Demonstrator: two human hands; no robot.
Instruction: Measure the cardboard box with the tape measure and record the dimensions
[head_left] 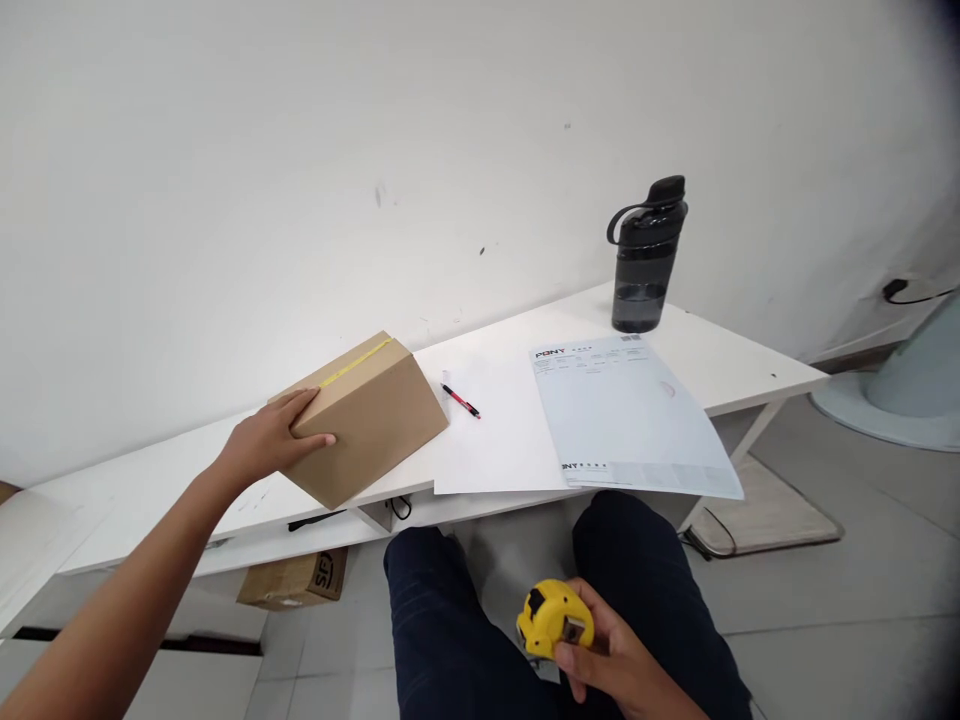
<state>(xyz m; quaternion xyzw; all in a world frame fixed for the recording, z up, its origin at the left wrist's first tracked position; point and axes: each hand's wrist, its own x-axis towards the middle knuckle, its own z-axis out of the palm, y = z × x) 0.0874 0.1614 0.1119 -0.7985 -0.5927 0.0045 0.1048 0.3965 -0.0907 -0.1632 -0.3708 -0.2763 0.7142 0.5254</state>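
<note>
My left hand rests on the left end of a brown cardboard box, fingers over its top and thumb against its front face. A thin yellow strip runs along the top of the box, partly covered by my fingers. The box sits tilted at the front edge of a white shelf. Above my lap, my right hand is closed around a yellow tape measure. No drawn-out blade shows from its case.
Right of the box lie a red and black pen and printed paper sheets overhanging the front edge. A dark water bottle stands behind them. Under the shelf are another cardboard box and a cable. A wall rises behind.
</note>
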